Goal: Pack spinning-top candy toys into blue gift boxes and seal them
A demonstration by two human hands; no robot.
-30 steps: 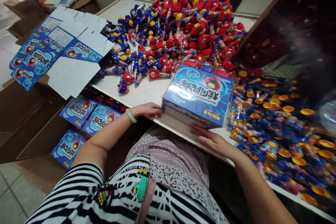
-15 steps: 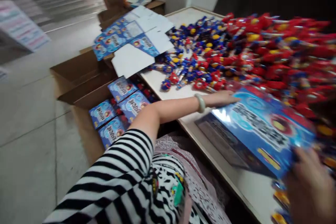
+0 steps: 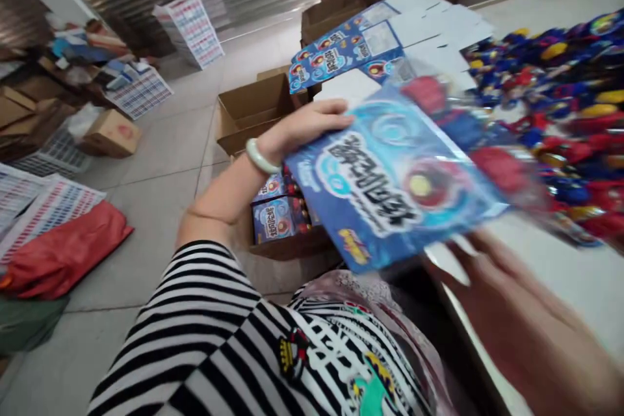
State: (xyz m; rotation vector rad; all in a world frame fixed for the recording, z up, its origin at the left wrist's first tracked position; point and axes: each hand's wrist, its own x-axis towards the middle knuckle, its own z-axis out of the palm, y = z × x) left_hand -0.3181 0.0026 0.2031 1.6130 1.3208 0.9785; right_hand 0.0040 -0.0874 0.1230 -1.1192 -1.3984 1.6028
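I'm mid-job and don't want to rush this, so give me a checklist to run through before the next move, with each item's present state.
1. Left hand on the blue box: ok, fingers at its edge.
2. Right hand gripping the box: cannot tell; it is at the near edge, but blurred.
3. Printed face of the box in view: ok.
4. Full view into the open carton holding printed boxes: not ok, the blue box hides part of it.
5. Box clear of the flat cardboard sheets: cannot tell; they overlap in this view.
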